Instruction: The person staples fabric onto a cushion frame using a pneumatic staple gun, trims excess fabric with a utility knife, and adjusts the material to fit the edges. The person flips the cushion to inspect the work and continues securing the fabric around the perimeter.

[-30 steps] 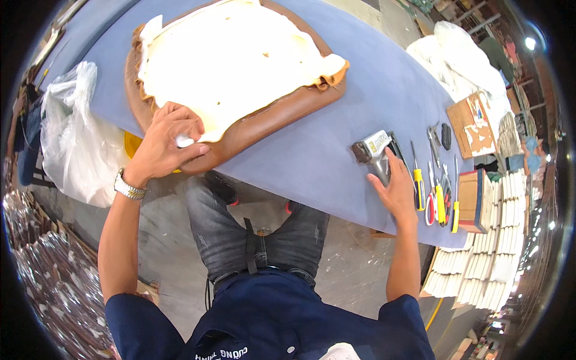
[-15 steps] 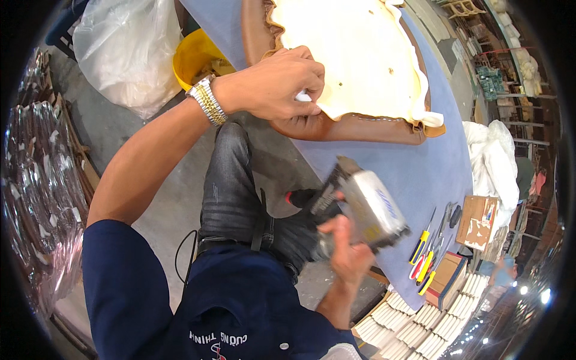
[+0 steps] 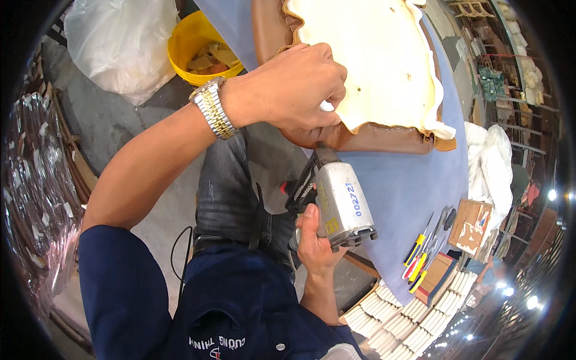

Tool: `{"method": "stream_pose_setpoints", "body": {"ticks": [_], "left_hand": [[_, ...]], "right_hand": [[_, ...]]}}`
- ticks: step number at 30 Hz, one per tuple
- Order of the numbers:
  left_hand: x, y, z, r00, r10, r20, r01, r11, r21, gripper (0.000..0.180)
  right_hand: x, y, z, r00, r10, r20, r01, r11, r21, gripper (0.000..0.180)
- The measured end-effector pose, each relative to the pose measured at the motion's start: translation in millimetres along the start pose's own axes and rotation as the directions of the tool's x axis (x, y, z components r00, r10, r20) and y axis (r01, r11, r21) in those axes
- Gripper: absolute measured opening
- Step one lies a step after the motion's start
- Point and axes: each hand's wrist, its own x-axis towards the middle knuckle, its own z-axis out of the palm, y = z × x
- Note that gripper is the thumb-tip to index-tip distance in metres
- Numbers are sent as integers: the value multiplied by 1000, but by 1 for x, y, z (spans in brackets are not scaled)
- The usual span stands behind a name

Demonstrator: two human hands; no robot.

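A brown leather-covered seat panel (image 3: 384, 139) lies on the blue-topped table, with a cream inner face (image 3: 372, 66) and a wavy trimmed edge. My left hand (image 3: 303, 87) is closed at the panel's near left corner, pinching the leather edge; a small white bit pokes out by its fingers. My right hand (image 3: 318, 243) grips a silver and black staple gun (image 3: 345, 195) from below. The gun's nose is close under the corner, beside the left fingertips; whether it touches the leather I cannot tell.
Screwdrivers (image 3: 414, 251) and other hand tools lie on the blue table (image 3: 408, 192) at right, near a wooden block (image 3: 471, 225). A yellow bucket (image 3: 180, 51) with scraps and a white plastic bag (image 3: 120, 48) stand at left. Bundled pale strips (image 3: 414, 324) sit at lower right.
My right hand has brought the staple gun left and turned its nose up to the panel's corner. My left hand keeps its pinch on the edge.
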Motion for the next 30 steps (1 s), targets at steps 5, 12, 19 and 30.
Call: {"method": "stream_pose_setpoints", "body": {"ticks": [5, 12, 19, 30], "left_hand": [[2, 2, -3, 999, -33, 30, 32, 999, 6, 24], [0, 1, -1, 999, -37, -6, 37, 998, -47, 21], [-2, 1, 1, 999, 8, 38, -6, 999, -44, 19], [27, 17, -20, 938, -3, 347, -53, 987, 152, 28]], "right_hand": [[12, -2, 4, 982, -188, 5, 187, 969, -164, 39], [22, -25, 2, 999, 0, 32, 6, 985, -172, 34], [39, -30, -13, 996, 37, 86, -24, 988, -154, 27], [-8, 10, -36, 989, 138, 58, -149, 958, 247, 23]]}}
